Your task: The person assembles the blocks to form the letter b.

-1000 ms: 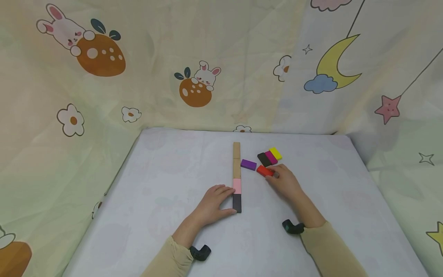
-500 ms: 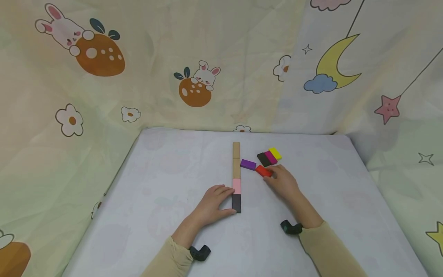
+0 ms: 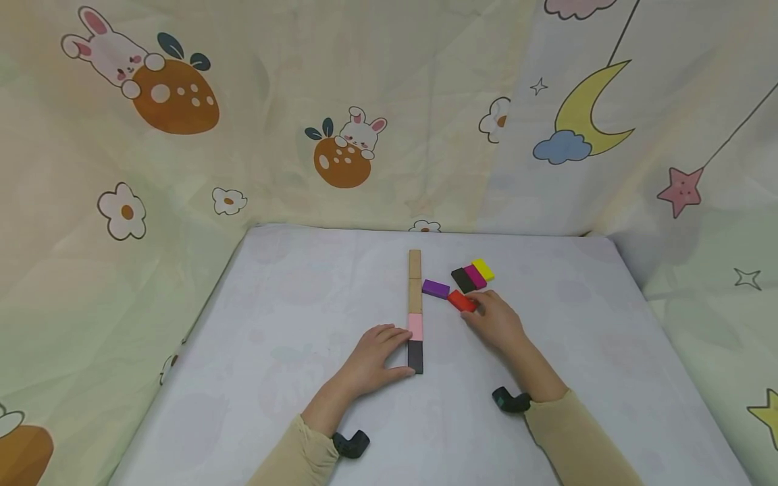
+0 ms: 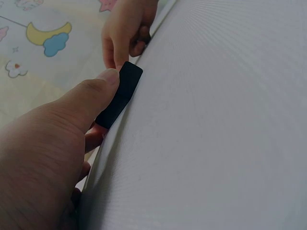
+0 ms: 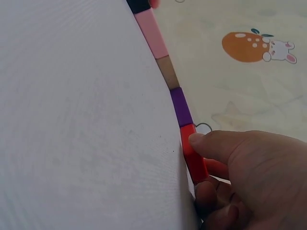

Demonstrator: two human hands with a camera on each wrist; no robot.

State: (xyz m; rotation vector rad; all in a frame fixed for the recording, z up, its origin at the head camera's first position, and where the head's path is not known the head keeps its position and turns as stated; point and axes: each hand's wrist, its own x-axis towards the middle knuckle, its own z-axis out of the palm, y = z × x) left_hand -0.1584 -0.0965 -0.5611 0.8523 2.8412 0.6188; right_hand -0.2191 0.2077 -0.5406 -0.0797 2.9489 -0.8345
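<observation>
Clock directions as seen in the head view. Right hand [image 3: 495,320]: fingers closed in a pinch, thumb on one side of the red block [image 3: 461,301], which sits at the hand's 10 o'clock. Left hand [image 3: 375,361]: thumb and fingers spread well apart, palm not wrapped round anything; a fingertip touches the pink block [image 3: 416,327] at 2 o'clock, the thumb meets the near end of the charcoal block [image 3: 416,357] at 3 o'clock.

Both of these lie in a straight row running 12 to 6, with the near tan block [image 3: 415,295] and far tan block [image 3: 415,263] beyond, end to end.

Purple block [image 3: 435,289] at the red block's 10 o'clock, its outer end meeting it. At the red block's 1 o'clock, side by side: dark block [image 3: 464,280], magenta block [image 3: 476,277], yellow block [image 3: 483,269].

All on a white worktop [image 3: 273,337]. Printed cloth [image 3: 261,81] rises at 12 o'clock.
</observation>
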